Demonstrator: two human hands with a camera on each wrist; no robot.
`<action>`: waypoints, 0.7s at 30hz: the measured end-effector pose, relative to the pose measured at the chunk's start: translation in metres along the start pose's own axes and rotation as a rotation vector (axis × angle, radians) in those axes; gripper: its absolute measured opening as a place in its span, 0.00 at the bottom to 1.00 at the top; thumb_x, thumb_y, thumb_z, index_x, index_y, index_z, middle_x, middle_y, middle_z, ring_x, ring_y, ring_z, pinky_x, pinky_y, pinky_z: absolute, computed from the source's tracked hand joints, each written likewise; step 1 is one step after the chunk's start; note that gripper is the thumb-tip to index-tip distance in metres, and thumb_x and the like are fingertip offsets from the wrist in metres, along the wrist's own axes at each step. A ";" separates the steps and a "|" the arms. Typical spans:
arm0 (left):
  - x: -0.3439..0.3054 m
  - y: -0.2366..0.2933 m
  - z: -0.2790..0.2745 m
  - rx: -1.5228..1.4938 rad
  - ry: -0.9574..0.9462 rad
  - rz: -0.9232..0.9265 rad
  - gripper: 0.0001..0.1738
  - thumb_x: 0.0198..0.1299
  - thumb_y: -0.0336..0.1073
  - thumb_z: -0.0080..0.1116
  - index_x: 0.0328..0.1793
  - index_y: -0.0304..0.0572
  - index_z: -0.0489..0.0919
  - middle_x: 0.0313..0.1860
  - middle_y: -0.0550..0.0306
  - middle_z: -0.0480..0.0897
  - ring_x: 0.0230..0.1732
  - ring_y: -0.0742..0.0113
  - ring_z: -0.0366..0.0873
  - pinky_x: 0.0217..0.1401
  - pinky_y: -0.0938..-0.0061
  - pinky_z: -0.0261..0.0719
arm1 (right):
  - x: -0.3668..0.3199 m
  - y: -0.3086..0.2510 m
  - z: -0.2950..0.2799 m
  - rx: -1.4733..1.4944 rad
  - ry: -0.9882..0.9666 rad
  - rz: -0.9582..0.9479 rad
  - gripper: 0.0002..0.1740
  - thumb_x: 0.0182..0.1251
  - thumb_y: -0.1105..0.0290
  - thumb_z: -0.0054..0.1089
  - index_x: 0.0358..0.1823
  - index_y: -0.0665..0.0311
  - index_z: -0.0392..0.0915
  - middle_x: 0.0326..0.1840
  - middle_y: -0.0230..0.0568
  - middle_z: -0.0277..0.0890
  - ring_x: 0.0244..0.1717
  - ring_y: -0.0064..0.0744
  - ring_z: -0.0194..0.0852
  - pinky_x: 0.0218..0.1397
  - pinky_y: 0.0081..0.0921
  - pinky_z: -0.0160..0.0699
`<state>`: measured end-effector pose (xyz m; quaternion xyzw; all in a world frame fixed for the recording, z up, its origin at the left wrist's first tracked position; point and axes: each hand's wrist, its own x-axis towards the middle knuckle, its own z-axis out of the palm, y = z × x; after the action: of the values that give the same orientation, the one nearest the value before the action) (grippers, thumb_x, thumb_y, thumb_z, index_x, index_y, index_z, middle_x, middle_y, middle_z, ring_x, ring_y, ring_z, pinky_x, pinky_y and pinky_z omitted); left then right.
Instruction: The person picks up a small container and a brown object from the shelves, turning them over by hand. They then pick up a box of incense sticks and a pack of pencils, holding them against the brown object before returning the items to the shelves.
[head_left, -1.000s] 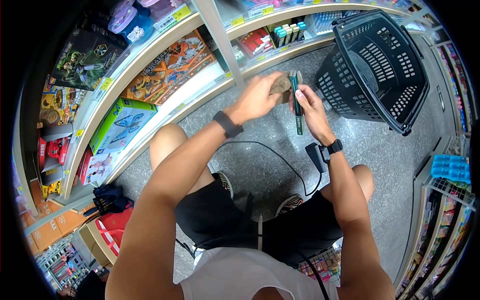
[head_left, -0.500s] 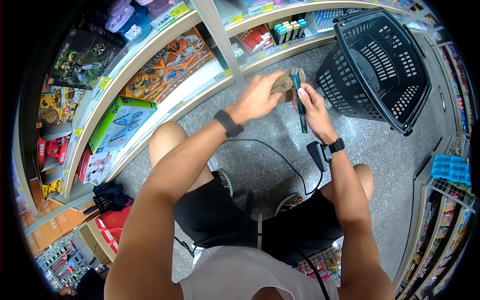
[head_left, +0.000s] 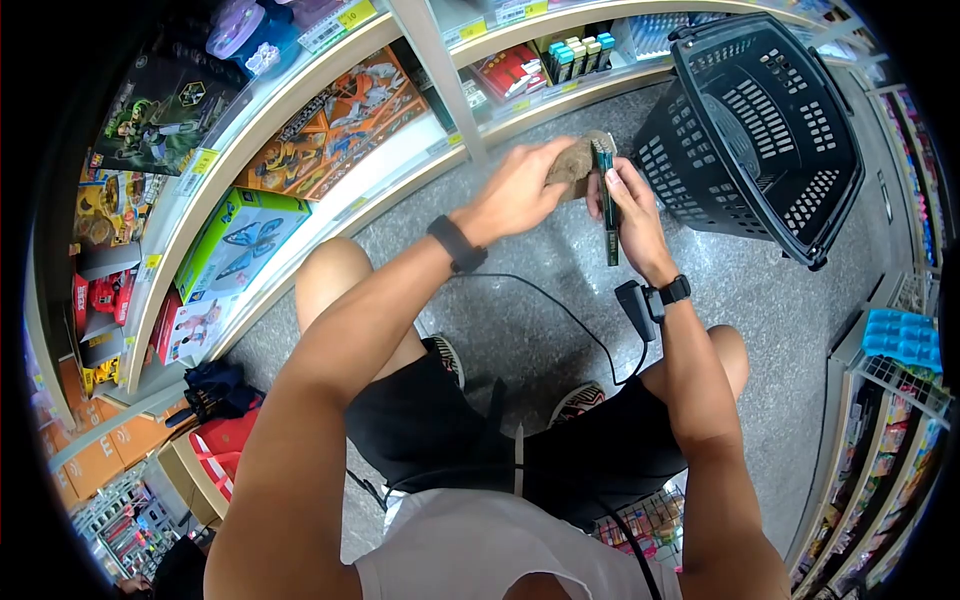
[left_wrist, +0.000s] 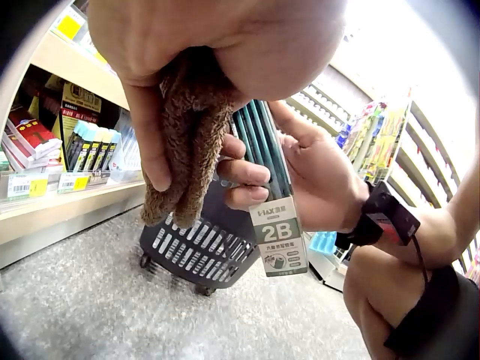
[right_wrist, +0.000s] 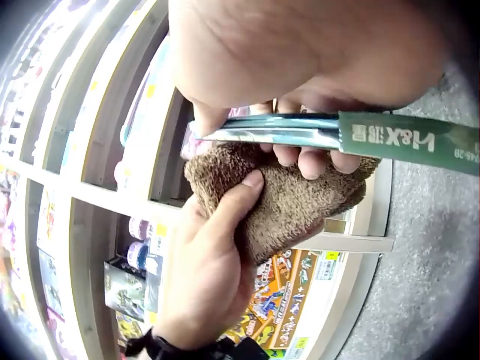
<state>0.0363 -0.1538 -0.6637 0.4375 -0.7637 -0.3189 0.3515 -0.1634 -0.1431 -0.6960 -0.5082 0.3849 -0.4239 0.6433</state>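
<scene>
My left hand (head_left: 515,192) grips a folded brown cloth (head_left: 570,166), thumb on top of it in the right wrist view. Beside it my right hand (head_left: 638,218) holds a narrow pack of dark green pencils (head_left: 612,235) by its long sides. In the left wrist view the pack (left_wrist: 271,172) hangs tilted, its white and green end marked 2B, with my right fingers curled round it. The cloth (right_wrist: 289,206) lies right against the pack and my right fingertips in the right wrist view.
A dark basket (head_left: 690,150) stands on the grey floor (head_left: 790,310) to the right of my hands. Shelves (head_left: 330,215) with boxed toys curve along the left and front. Another rack (head_left: 865,420) is at the right. A black cable (head_left: 545,300) hangs between my arms.
Both hands have shifted slightly right with the cloth and the pack. The pack has turned more edge-on in the head view.
</scene>
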 end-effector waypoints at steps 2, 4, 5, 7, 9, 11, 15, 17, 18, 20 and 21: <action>0.000 0.001 0.000 -0.017 -0.018 -0.033 0.26 0.55 0.23 0.57 0.63 0.32 0.75 0.46 0.28 0.83 0.47 0.33 0.84 0.51 0.54 0.82 | 0.000 0.001 -0.002 0.044 -0.009 0.021 0.16 0.84 0.59 0.44 0.52 0.64 0.74 0.36 0.31 0.72 0.34 0.20 0.68 0.40 0.21 0.68; 0.000 0.003 0.000 -0.020 -0.010 -0.018 0.26 0.55 0.23 0.56 0.63 0.32 0.75 0.46 0.28 0.84 0.46 0.34 0.84 0.50 0.54 0.82 | 0.000 -0.003 -0.002 0.146 -0.006 0.063 0.17 0.84 0.58 0.44 0.52 0.65 0.74 0.37 0.31 0.72 0.34 0.20 0.68 0.40 0.20 0.68; 0.000 0.004 0.000 -0.023 -0.003 -0.003 0.26 0.55 0.23 0.56 0.64 0.32 0.75 0.46 0.28 0.84 0.45 0.35 0.85 0.49 0.55 0.83 | 0.000 -0.004 -0.002 0.146 -0.006 0.064 0.17 0.84 0.58 0.44 0.52 0.65 0.74 0.37 0.31 0.72 0.34 0.20 0.68 0.40 0.20 0.68; 0.000 0.005 0.000 -0.034 -0.003 -0.012 0.26 0.55 0.23 0.56 0.64 0.32 0.75 0.46 0.29 0.84 0.45 0.36 0.85 0.49 0.55 0.83 | 0.000 -0.005 -0.001 0.199 -0.023 0.060 0.17 0.84 0.58 0.44 0.52 0.66 0.74 0.37 0.31 0.72 0.34 0.20 0.67 0.40 0.20 0.68; -0.001 0.004 0.001 -0.044 -0.003 -0.022 0.27 0.55 0.23 0.56 0.64 0.32 0.75 0.46 0.29 0.84 0.45 0.37 0.86 0.49 0.56 0.83 | -0.001 -0.005 0.000 0.210 -0.024 0.060 0.17 0.84 0.58 0.44 0.52 0.66 0.74 0.37 0.31 0.72 0.34 0.20 0.67 0.40 0.20 0.67; -0.003 -0.001 0.003 0.016 0.041 0.045 0.28 0.55 0.23 0.55 0.65 0.32 0.75 0.48 0.29 0.84 0.45 0.37 0.86 0.50 0.56 0.84 | -0.001 -0.005 0.000 0.222 -0.026 0.061 0.17 0.84 0.58 0.45 0.52 0.66 0.74 0.37 0.31 0.72 0.34 0.20 0.67 0.40 0.20 0.67; -0.005 0.005 0.000 0.004 0.006 -0.008 0.29 0.54 0.23 0.56 0.66 0.31 0.74 0.49 0.28 0.84 0.48 0.35 0.85 0.53 0.56 0.84 | -0.002 -0.004 0.001 0.220 -0.038 0.056 0.16 0.83 0.59 0.47 0.52 0.66 0.75 0.37 0.30 0.72 0.34 0.19 0.66 0.40 0.19 0.66; -0.006 0.005 -0.001 0.041 0.023 0.016 0.30 0.54 0.24 0.56 0.67 0.31 0.74 0.51 0.28 0.83 0.51 0.33 0.83 0.56 0.54 0.83 | -0.002 -0.006 0.002 0.215 -0.039 0.054 0.16 0.83 0.59 0.47 0.52 0.66 0.75 0.37 0.30 0.72 0.34 0.19 0.66 0.40 0.19 0.66; -0.007 0.005 -0.002 0.042 0.023 0.015 0.30 0.54 0.24 0.56 0.67 0.31 0.74 0.51 0.28 0.83 0.51 0.33 0.83 0.56 0.54 0.83 | -0.002 -0.006 0.003 0.207 -0.034 0.058 0.16 0.83 0.59 0.48 0.52 0.65 0.75 0.37 0.29 0.72 0.34 0.18 0.66 0.40 0.19 0.66; -0.008 0.006 -0.003 0.013 -0.032 -0.045 0.32 0.52 0.22 0.56 0.68 0.29 0.72 0.58 0.29 0.81 0.61 0.35 0.79 0.64 0.57 0.78 | -0.003 -0.006 0.003 0.199 -0.026 0.063 0.15 0.82 0.59 0.49 0.53 0.65 0.75 0.37 0.29 0.71 0.34 0.18 0.66 0.40 0.19 0.66; -0.008 0.005 -0.002 0.013 -0.032 -0.046 0.32 0.52 0.22 0.56 0.68 0.29 0.72 0.58 0.29 0.81 0.61 0.35 0.79 0.64 0.57 0.78 | -0.003 -0.005 0.003 0.195 -0.030 0.057 0.15 0.82 0.60 0.49 0.53 0.65 0.75 0.37 0.28 0.71 0.34 0.18 0.66 0.40 0.19 0.66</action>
<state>0.0388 -0.1450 -0.6601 0.4519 -0.7611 -0.3290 0.3292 -0.1626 -0.1405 -0.6899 -0.4383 0.3464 -0.4335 0.7071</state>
